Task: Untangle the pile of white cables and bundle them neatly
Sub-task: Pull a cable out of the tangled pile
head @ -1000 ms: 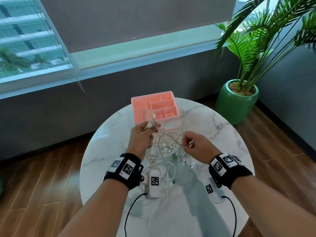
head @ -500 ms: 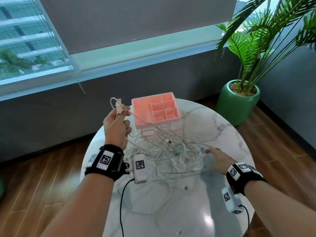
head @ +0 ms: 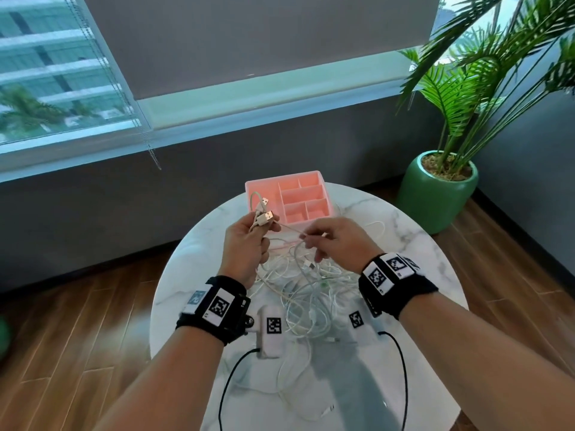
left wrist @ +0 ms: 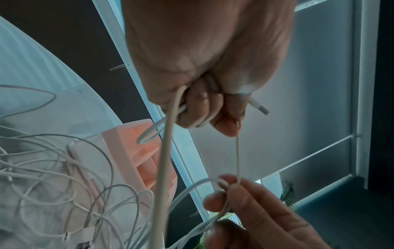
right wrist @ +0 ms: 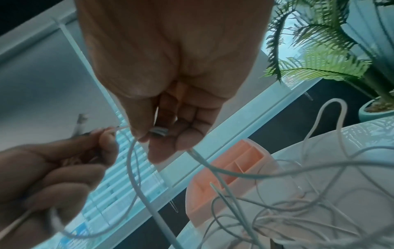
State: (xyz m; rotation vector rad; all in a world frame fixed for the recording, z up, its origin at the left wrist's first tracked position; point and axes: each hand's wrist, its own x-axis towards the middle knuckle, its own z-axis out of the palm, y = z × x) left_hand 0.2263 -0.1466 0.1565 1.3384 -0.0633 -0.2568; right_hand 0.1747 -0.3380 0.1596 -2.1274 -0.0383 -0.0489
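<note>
Over the pile (head: pixel 306 293), hands have converged.

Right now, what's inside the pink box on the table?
The pink box has several little compartments, and the ones in view look empty. Its left side is partly hidden behind the cable plugs held up by the left hand, so that part can't be checked.

One pink organizer (head: pixel 291 199), one potted palm (head: pixel 437 188) — two USB plugs (head: pixel 266 216) visible.
</note>
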